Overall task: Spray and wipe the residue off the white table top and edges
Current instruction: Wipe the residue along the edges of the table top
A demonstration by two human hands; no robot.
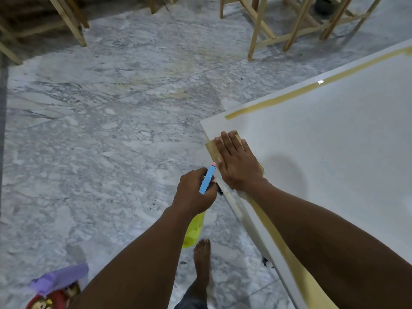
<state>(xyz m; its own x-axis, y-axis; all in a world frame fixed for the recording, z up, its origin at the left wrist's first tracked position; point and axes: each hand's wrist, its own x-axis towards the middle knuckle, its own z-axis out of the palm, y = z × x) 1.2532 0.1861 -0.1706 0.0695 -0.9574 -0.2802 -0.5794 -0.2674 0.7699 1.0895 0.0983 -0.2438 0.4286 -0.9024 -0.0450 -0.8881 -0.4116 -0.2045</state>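
Note:
The white table top [323, 139] fills the right side, its corner pointing left. Yellowish residue strips [274, 101] run along its far edge and along the near edge under my right forearm. My right hand [237, 162] lies flat with straight fingers on the residue at the corner. Just off the table's edge, my left hand [195, 191] grips a blue tool with a pink tip [208, 179], held against the edge. A yellow-green cloth or bottle [194, 230] hangs below my left hand, partly hidden by it.
Grey marble floor [100, 130] spreads to the left. Wooden frame legs [258, 27] stand at the back. A purple cloth [60, 278] over a red object lies at the bottom left. A bare foot [201, 257] stands beside the table edge.

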